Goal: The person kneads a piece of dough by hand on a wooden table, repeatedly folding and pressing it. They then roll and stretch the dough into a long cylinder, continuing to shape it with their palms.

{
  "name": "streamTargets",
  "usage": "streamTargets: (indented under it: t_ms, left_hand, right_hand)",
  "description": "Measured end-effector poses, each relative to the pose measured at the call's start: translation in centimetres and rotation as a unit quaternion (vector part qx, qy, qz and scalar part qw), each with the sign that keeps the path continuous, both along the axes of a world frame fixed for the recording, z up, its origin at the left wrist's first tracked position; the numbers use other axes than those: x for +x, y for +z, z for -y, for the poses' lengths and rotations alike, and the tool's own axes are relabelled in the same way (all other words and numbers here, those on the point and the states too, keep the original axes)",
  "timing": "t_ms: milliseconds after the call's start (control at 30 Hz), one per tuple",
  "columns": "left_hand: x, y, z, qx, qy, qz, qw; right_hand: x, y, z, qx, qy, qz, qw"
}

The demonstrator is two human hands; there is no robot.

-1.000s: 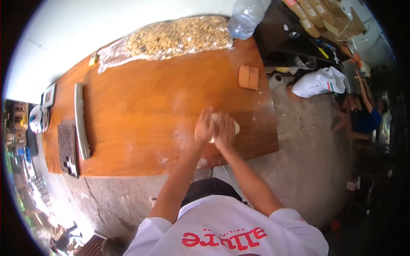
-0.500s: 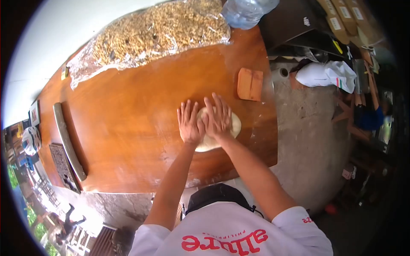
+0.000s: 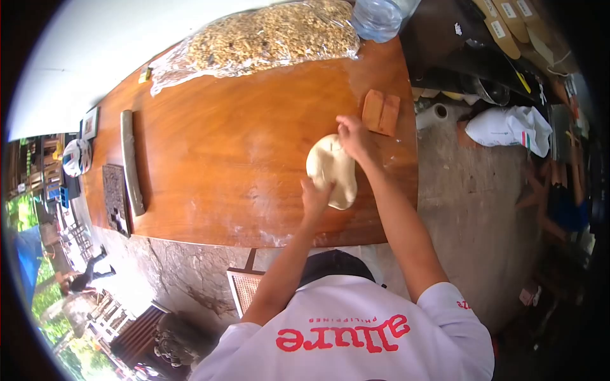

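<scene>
A pale, smooth lump of dough [image 3: 329, 160], stretched long with a fold across it, lies on the brown wooden table [image 3: 241, 146] near its right end. My left hand [image 3: 316, 198] grips the near left edge of the dough, its fingers partly hidden against it. At the far right edge of the dough is my right hand [image 3: 356, 138], its fingers curled in at the rim. Just beyond that hand sits a small reddish-brown wooden block [image 3: 381, 112] with a groove down the middle.
A large clear bag of brown, chunky food [image 3: 273, 39] lies along the table's far side, beside a clear plastic water container [image 3: 379, 19]. A long grey bar [image 3: 131, 162] and a dark carved panel [image 3: 116, 200] rest at the left end. A white sack [image 3: 508, 127] stands beyond the right edge.
Both hands were pressing flat, side by side, on the dough. Now they have parted to opposite edges, and the dough is turned and longer. The view has shifted too.
</scene>
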State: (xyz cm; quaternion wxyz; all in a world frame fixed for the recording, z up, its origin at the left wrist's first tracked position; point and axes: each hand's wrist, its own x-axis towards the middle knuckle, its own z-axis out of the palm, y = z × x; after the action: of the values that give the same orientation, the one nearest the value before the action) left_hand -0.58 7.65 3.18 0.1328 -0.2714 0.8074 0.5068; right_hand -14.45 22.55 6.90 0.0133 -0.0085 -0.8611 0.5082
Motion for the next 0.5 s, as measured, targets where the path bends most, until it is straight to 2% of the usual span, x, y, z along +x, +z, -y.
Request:
streamTargets:
  t_ms: [33, 100, 133, 200, 267, 333, 367, 433, 467, 500]
  left_hand:
    - [2.8, -6.8, 0.1, 0.049, 0.027, -0.027, 0.998]
    - [3.9, -2.2, -0.6, -0.011, 0.052, -0.050, 0.997]
    - [3.8, -2.4, 0.5, -0.009, 0.051, -0.056, 0.997]
    - [3.4, -3.5, 4.1, 0.104, -0.047, -0.038, 0.993]
    - [3.1, -0.1, 6.6, 0.146, -0.006, -0.069, 0.987]
    - [2.5, -0.9, 11.0, 0.142, -0.060, -0.060, 0.986]
    - [2.5, 0.3, 12.0, 0.149, -0.057, -0.066, 0.985]
    - [1.6, 2.9, 13.9, 0.064, -0.079, -0.006, 0.995]
    - [1.0, 3.2, 14.7, 0.065, -0.080, -0.016, 0.995]
    - [0.8, 3.1, 15.2, 0.073, -0.111, -0.034, 0.991]
  right_hand:
    - [1.4, 0.2, 0.7, 0.140, 0.073, 0.009, 0.987]
    - [5.1, -2.2, 3.4, 0.137, 0.043, -0.072, 0.987]
    - [6.4, -3.2, 3.8, 0.125, 0.031, -0.086, 0.988]
    - [10.1, -1.8, 4.1, 0.148, 0.010, -0.130, 0.980]
    - [15.1, -0.7, 4.2, 0.178, -0.011, -0.174, 0.968]
    - [19.9, 0.0, 4.3, 0.299, 0.077, -0.217, 0.926]
    - [20.3, -0.3, 4.3, 0.306, 0.081, -0.222, 0.922]
    - [19.3, -1.1, 4.5, 0.359, 0.152, -0.193, 0.900]
    - [16.9, -0.9, 4.4, 0.395, 0.157, -0.192, 0.885]
    - [13.6, 0.7, 4.2, 0.394, 0.208, -0.084, 0.891]
